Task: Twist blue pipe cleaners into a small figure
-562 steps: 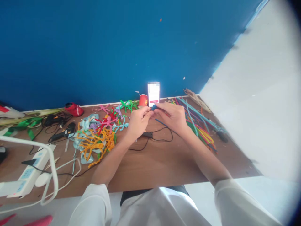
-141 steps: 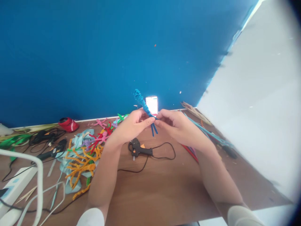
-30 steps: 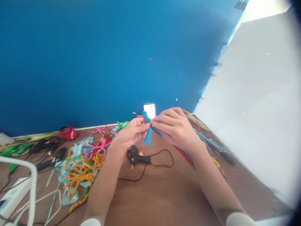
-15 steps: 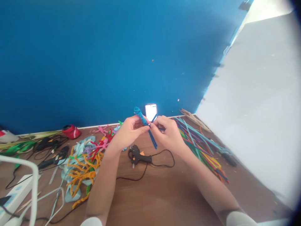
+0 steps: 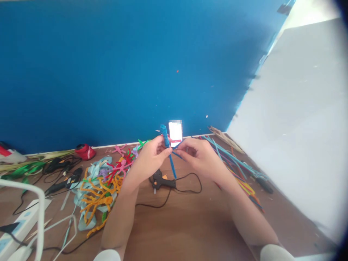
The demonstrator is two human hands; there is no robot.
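Note:
My left hand (image 5: 153,156) is closed on a blue pipe cleaner figure (image 5: 164,135), whose thick twisted part sticks up above the fingers. A straight blue stem (image 5: 173,166) hangs from it below the thumb. Just to the right, my right hand (image 5: 199,154) pinches a thin blue pipe cleaner strand (image 5: 178,145) that runs towards the left fingertips. Where the strand joins the figure is hidden by the fingers. Below the hands a black glue gun (image 5: 164,181) lies on the brown table (image 5: 176,224). A lit phone (image 5: 175,131) leans against the blue wall behind them.
Orange pipe cleaner figures (image 5: 99,199), pink ones (image 5: 122,167) and pale blue ribbon (image 5: 83,221) lie on the left. Loose coloured pipe cleaners (image 5: 233,159) lie on the right. A red tape roll (image 5: 85,152), another glue gun (image 5: 67,181) and a white power strip (image 5: 24,223) are at left.
The blue figure has turned more upright in my left hand. My right hand has drawn slightly away to the right with its strand. The view has shifted slightly.

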